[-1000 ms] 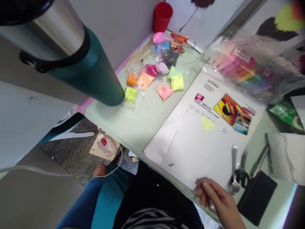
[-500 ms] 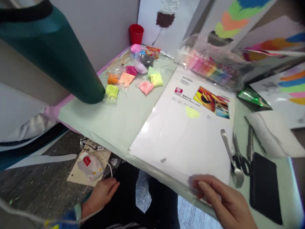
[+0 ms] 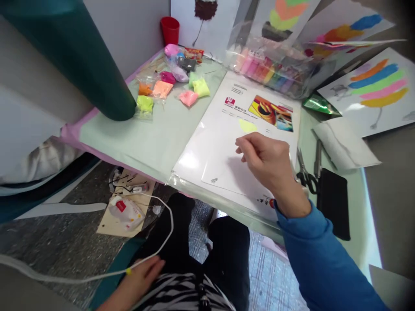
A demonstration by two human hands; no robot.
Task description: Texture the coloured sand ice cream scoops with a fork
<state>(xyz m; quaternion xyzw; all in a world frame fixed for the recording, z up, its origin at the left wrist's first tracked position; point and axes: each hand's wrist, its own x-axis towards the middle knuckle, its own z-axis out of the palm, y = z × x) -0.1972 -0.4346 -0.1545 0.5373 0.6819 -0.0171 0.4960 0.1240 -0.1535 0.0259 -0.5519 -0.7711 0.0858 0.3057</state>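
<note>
My right hand [image 3: 264, 157] is over the white sheet [image 3: 194, 151], its fingers curled and thumb bent in against them. I cannot make out whether something small is between the fingertips. A pale yellow patch [image 3: 247, 125] on the sheet lies just beyond them. Down by my lap, my left hand [image 3: 139, 276] rests with loosely stretched fingers. A white cord [image 3: 171, 224] passes across it; no grip on the cord shows. Close to my right wrist lie scissors [image 3: 306, 178], partly covered by the hand.
Bagged coloured clay [image 3: 162, 89] lies at the back left, near a red cup [image 3: 170, 30] and a large teal bottle [image 3: 97, 65]. On the right are a black rectangular object [image 3: 333, 203] and a folded white cloth [image 3: 345, 142]. A clear bag of coloured sticks [image 3: 269, 71] stands behind.
My right hand has moved from the table's front edge up over the sheet, and its fingers have curled in. The fork is now hidden behind it. My view has shifted.
</note>
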